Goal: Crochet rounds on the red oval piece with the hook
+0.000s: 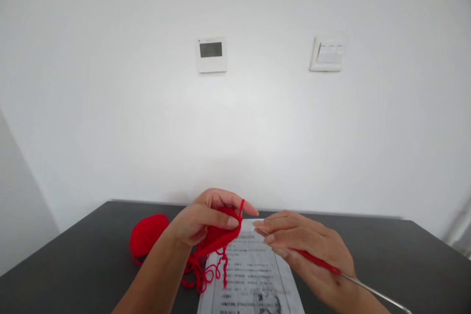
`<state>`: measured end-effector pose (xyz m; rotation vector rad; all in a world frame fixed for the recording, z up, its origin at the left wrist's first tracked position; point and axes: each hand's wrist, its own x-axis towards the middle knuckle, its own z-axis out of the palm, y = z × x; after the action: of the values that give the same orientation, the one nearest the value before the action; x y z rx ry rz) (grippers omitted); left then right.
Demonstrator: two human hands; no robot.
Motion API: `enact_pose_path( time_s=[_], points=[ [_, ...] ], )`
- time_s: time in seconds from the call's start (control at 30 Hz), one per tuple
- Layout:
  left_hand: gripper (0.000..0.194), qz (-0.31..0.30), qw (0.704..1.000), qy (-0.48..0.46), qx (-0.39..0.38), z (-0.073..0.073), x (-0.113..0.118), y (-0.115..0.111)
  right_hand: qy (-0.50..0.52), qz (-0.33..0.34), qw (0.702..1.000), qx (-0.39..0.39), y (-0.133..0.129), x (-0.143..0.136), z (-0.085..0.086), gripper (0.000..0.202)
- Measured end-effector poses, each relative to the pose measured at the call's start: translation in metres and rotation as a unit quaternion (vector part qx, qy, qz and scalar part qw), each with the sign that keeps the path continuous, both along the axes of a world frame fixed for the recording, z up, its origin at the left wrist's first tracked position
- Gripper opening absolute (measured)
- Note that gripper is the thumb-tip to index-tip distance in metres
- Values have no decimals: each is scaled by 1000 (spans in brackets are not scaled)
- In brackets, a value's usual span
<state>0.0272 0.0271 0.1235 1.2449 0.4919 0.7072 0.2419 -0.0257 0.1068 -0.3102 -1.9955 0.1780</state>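
Note:
My left hand pinches a piece of red crochet work between thumb and fingers. A strand of red yarn loops over its raised index finger. My right hand is closed around a long metal crochet hook with a red grip. The hook's tip reaches the edge of the crochet work beside my left thumb; whether it is inside a stitch is too small to tell. Loose red yarn hangs in tangled loops below the work. A ball of red yarn lies on the table, left of my left forearm.
A printed sheet of paper lies on the dark table beneath my hands. Behind the table rises a white wall, carrying a thermostat panel and a light switch.

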Motion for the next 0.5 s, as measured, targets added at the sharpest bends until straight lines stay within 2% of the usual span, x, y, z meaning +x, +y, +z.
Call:
enact_pose_path(
  time_s=[0.23, 0.5],
  points=[
    [28, -7, 1000, -7, -6, 0, 1, 0, -46, 31, 998, -18, 3, 10, 1, 25],
    [29, 15, 1000, -3, -6, -3, 3, -2, 17, 50, 997, -63, 3, 2, -1, 24]
  ],
)
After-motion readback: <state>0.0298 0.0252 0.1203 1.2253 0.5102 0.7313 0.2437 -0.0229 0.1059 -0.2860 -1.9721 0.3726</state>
